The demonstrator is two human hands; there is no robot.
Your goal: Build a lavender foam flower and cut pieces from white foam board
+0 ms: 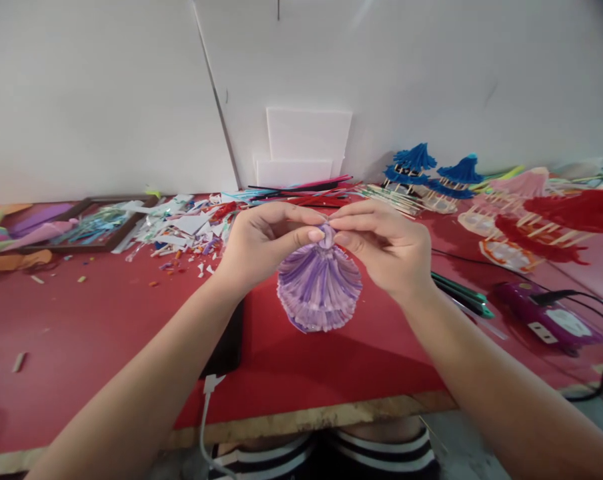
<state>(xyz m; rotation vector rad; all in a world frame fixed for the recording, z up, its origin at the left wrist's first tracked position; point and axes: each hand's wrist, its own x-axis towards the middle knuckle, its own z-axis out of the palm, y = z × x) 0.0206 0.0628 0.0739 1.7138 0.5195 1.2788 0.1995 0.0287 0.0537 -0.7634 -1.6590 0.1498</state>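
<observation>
A purple pleated piece (320, 287), shaped like a fan or small skirt with ruffled edges, hangs above the red table (301, 380). My left hand (269, 240) pinches its gathered top between thumb and fingers from the left. From the right, my right hand (386, 247) grips the same narrow top, its thumb close to the left thumb. The fingertips of both hands nearly meet there and partly hide the top.
Scraps of paper (191, 223) and coloured sticks (306, 193) lie at the back. Blue tiered models (414, 163) and red ones (571, 213) stand at the right, near a purple power strip (546, 320). A dark phone (229, 343) with a white cable lies by my left forearm.
</observation>
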